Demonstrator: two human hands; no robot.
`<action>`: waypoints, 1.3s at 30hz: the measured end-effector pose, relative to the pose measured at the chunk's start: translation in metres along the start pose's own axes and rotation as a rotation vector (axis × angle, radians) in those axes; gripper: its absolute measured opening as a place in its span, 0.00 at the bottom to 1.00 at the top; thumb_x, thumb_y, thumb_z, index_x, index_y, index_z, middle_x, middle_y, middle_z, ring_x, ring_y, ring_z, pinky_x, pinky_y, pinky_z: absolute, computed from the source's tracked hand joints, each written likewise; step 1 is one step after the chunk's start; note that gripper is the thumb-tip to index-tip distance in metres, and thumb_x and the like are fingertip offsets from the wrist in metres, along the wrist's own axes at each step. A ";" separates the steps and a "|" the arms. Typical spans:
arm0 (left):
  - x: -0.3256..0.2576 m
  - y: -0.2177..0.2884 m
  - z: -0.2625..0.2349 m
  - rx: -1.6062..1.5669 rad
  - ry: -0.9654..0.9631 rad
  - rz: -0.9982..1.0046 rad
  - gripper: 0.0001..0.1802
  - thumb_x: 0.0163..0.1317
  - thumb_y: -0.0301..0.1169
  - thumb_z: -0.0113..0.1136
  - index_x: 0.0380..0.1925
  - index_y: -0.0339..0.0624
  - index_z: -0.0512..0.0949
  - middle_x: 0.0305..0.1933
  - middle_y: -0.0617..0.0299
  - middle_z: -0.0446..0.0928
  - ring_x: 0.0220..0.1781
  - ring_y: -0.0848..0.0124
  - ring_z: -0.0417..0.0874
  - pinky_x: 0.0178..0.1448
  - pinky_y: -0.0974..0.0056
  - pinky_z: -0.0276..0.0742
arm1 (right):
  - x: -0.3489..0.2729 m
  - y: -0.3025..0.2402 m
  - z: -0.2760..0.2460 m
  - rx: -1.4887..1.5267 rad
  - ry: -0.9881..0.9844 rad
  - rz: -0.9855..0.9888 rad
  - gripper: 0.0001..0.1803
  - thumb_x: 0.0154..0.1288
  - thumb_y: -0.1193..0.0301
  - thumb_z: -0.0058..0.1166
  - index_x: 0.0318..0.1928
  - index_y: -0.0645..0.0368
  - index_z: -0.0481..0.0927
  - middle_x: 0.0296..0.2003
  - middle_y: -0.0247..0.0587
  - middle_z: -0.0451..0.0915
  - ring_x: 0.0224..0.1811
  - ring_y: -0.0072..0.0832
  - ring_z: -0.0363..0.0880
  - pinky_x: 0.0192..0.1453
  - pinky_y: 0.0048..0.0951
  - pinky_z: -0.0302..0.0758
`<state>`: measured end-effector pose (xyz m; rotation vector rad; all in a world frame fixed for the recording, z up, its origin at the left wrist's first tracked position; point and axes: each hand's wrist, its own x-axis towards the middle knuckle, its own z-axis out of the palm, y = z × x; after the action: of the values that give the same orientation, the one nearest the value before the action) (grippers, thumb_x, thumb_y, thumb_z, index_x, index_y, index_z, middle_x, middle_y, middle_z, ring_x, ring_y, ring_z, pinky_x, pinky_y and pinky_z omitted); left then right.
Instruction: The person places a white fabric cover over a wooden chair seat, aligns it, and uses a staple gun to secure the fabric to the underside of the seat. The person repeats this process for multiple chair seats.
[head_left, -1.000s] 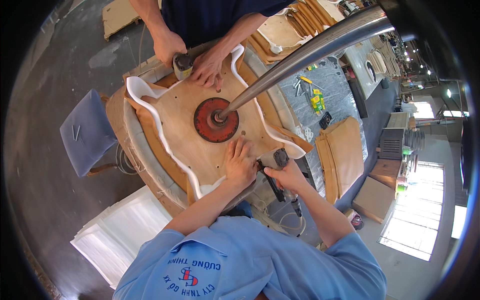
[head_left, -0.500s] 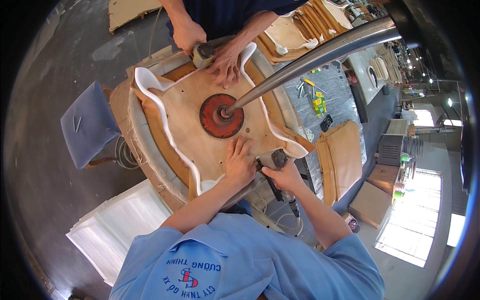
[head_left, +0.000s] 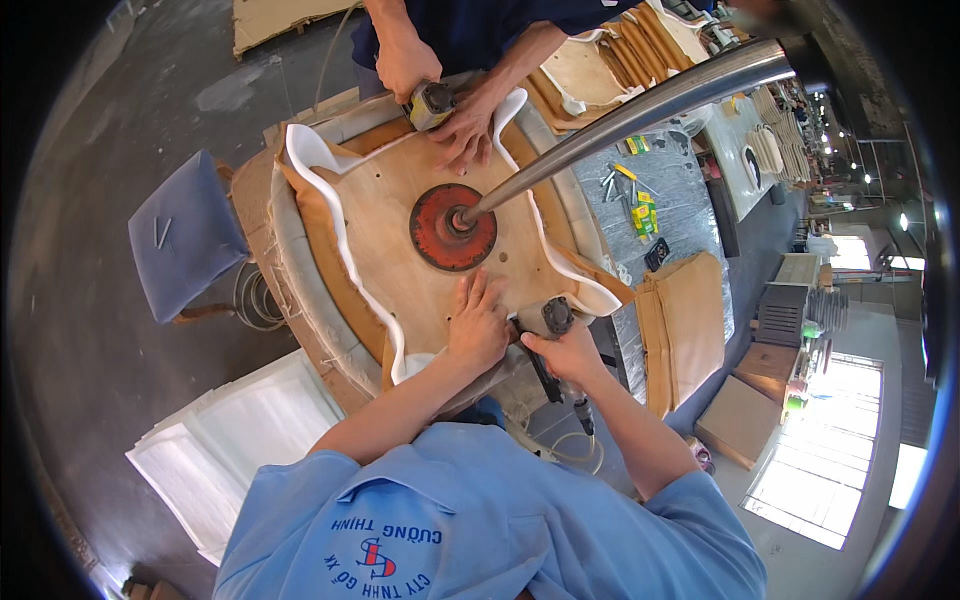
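The right hand (head_left: 568,352) is gripping the handle of a grey-and-black pneumatic tool (head_left: 548,318), fingers curling round it, while the tool's head is sitting by the near edge of a wooden panel (head_left: 385,225); whether it is touching, I cannot tell. The left hand (head_left: 478,328) is pinching nothing: it is lying palm-down, fingers extended, on the panel's near side. The panel is lying in the middle, above the person's chest, with white padding (head_left: 343,230) and brown covering (head_left: 312,205) edging it. A red disc (head_left: 453,227) is resting on its centre, and a metal pole (head_left: 620,118) is slanting down to it. Across the panel, a co-worker's one hand (head_left: 408,66) is holding a yellow-and-black tool (head_left: 432,105), the other (head_left: 468,130) spreading on the wood. Dark blue lettering is circling a red-and-blue emblem (head_left: 376,558) on the person's light blue shirt (head_left: 520,520). On the right, yellow-and-green packets (head_left: 645,213) are lying near folded brown covers (head_left: 688,325).
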<state>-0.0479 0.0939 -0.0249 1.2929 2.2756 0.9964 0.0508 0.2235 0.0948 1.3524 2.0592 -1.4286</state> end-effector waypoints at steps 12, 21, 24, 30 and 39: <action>-0.005 -0.004 -0.001 -0.080 0.023 -0.015 0.13 0.61 0.30 0.66 0.40 0.30 0.85 0.78 0.50 0.63 0.89 0.44 0.46 0.88 0.36 0.42 | -0.004 -0.008 0.004 -0.022 -0.045 0.015 0.15 0.68 0.67 0.72 0.48 0.63 0.84 0.21 0.29 0.77 0.16 0.19 0.72 0.19 0.27 0.68; -0.012 -0.012 -0.005 -0.120 0.126 -0.002 0.05 0.61 0.26 0.66 0.32 0.34 0.85 0.77 0.48 0.67 0.87 0.42 0.53 0.87 0.36 0.46 | -0.009 -0.002 0.002 -0.003 -0.074 -0.012 0.15 0.66 0.64 0.73 0.43 0.63 0.84 0.22 0.32 0.81 0.17 0.20 0.76 0.21 0.29 0.71; -0.009 -0.010 -0.003 -0.142 0.133 -0.001 0.05 0.60 0.25 0.66 0.32 0.33 0.85 0.77 0.47 0.67 0.87 0.41 0.54 0.87 0.36 0.46 | -0.007 -0.002 0.011 -0.058 -0.069 0.031 0.13 0.68 0.66 0.73 0.42 0.62 0.85 0.22 0.30 0.79 0.16 0.19 0.73 0.20 0.28 0.68; -0.008 -0.009 -0.004 -0.156 0.133 0.004 0.03 0.59 0.23 0.66 0.31 0.33 0.84 0.77 0.47 0.66 0.87 0.40 0.53 0.87 0.35 0.45 | -0.009 -0.002 0.013 -0.101 -0.029 0.026 0.13 0.69 0.66 0.72 0.42 0.63 0.85 0.22 0.30 0.79 0.16 0.19 0.73 0.20 0.28 0.68; -0.010 -0.022 -0.013 -0.133 0.053 0.029 0.14 0.57 0.21 0.66 0.44 0.34 0.81 0.78 0.45 0.65 0.86 0.38 0.53 0.87 0.36 0.45 | -0.013 -0.007 0.020 -0.071 -0.054 -0.026 0.15 0.69 0.63 0.72 0.41 0.62 0.84 0.21 0.29 0.79 0.17 0.19 0.74 0.21 0.28 0.69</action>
<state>-0.0637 0.0731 -0.0318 1.2614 2.1937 1.1837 0.0466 0.1989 0.0982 1.2503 2.0799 -1.3737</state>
